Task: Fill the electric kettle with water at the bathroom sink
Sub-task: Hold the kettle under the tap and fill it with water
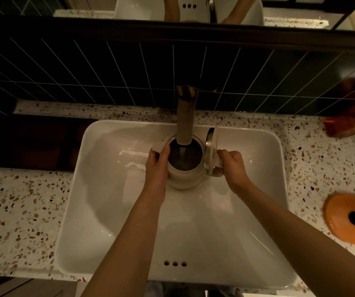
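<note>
A cream electric kettle (185, 179) stands upright inside the white sink (112, 211), right under the brass faucet spout (185, 123). Its hinged lid (211, 151) is flipped open to the right. A thin stream of water falls from the spout into the kettle's dark inside. My left hand (157, 168) wraps the kettle's left side near the pouring lip. My right hand (232, 166) grips the kettle's handle on the right, just past the open lid.
A speckled terrazzo counter (22, 211) surrounds the sink. An orange round object (348, 218) with a dark hole lies at the right. An orange-brown packet (350, 121) sits at the back right. Dark tiled wall and a mirror are behind the faucet.
</note>
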The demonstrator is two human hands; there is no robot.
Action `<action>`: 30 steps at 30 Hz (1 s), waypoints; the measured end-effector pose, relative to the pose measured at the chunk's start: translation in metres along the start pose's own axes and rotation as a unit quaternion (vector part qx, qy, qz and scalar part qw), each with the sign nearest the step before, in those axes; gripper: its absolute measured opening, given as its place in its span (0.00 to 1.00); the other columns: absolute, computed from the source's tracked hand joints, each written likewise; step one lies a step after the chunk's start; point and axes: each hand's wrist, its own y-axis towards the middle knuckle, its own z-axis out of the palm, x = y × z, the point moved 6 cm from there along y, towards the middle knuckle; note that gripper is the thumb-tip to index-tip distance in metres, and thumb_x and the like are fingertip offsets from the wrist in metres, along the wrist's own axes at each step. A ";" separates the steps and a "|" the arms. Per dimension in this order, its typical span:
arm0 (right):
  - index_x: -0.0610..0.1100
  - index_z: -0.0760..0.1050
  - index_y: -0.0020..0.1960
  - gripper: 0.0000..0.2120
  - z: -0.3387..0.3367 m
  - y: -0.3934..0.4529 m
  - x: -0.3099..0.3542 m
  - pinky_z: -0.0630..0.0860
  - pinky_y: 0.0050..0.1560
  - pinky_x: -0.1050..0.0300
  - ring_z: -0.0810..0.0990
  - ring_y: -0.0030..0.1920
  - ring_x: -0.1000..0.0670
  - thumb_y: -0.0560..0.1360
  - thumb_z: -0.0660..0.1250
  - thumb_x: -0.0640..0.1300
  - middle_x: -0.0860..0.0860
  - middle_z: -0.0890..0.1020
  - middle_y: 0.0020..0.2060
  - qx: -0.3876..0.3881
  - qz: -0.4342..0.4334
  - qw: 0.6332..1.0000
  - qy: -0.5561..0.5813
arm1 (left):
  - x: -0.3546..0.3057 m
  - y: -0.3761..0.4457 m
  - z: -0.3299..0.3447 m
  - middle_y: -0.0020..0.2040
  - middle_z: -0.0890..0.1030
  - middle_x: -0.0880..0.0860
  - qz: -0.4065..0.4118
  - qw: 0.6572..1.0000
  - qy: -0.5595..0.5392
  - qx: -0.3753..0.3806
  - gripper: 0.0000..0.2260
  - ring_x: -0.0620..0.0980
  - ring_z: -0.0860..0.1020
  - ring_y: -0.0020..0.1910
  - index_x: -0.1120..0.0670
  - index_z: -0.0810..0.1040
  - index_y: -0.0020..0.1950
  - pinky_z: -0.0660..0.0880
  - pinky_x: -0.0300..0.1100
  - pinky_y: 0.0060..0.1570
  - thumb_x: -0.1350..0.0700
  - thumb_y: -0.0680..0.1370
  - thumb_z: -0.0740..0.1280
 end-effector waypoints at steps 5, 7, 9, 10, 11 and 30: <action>0.31 0.75 0.37 0.17 0.000 0.002 -0.002 0.74 0.25 0.70 0.78 0.21 0.61 0.80 0.53 0.33 0.53 0.79 0.18 -0.002 -0.002 1.000 0.001 | 0.000 -0.001 0.000 0.55 0.82 0.46 0.000 1.000 -0.005 0.000 0.08 0.45 0.79 0.58 0.47 0.77 0.58 0.74 0.43 0.60 0.50 0.80 0.66; 0.25 0.75 0.38 0.18 -0.001 0.004 -0.005 0.75 0.25 0.70 0.78 0.22 0.60 0.80 0.53 0.33 0.51 0.79 0.19 -0.003 0.004 1.000 0.007 | -0.001 -0.002 0.001 0.56 0.82 0.46 -0.002 1.000 -0.006 0.000 0.12 0.44 0.79 0.58 0.49 0.76 0.62 0.74 0.42 0.61 0.50 0.79 0.66; 0.18 0.71 0.40 0.19 -0.001 0.006 -0.008 0.76 0.26 0.68 0.79 0.23 0.59 0.80 0.54 0.34 0.41 0.79 0.26 0.001 0.007 1.000 0.008 | -0.001 -0.002 0.001 0.57 0.82 0.46 -0.003 1.000 -0.006 0.002 0.15 0.43 0.79 0.58 0.51 0.76 0.65 0.74 0.42 0.60 0.49 0.80 0.66; 0.16 0.70 0.41 0.20 -0.001 0.006 -0.009 0.77 0.27 0.68 0.79 0.24 0.58 0.80 0.54 0.34 0.39 0.78 0.30 0.003 0.007 1.000 0.007 | -0.001 -0.003 0.001 0.58 0.82 0.46 -0.001 1.000 -0.007 0.003 0.15 0.43 0.78 0.58 0.51 0.76 0.65 0.74 0.41 0.60 0.50 0.80 0.66; 0.15 0.70 0.42 0.20 -0.001 0.006 -0.009 0.77 0.27 0.68 0.79 0.24 0.58 0.80 0.54 0.34 0.39 0.77 0.32 0.005 0.005 1.000 0.005 | -0.001 -0.003 0.001 0.58 0.82 0.46 0.001 1.000 -0.006 0.004 0.14 0.43 0.78 0.58 0.51 0.76 0.65 0.74 0.40 0.59 0.50 0.80 0.66; 0.23 0.76 0.40 0.20 -0.002 0.008 -0.015 0.78 0.29 0.67 0.81 0.25 0.58 0.81 0.54 0.35 0.51 0.81 0.21 0.013 -0.013 1.000 0.010 | 0.003 -0.005 0.002 0.56 0.79 0.42 -0.010 1.000 0.012 -0.002 0.05 0.41 0.76 0.57 0.41 0.75 0.55 0.71 0.41 0.60 0.47 0.81 0.61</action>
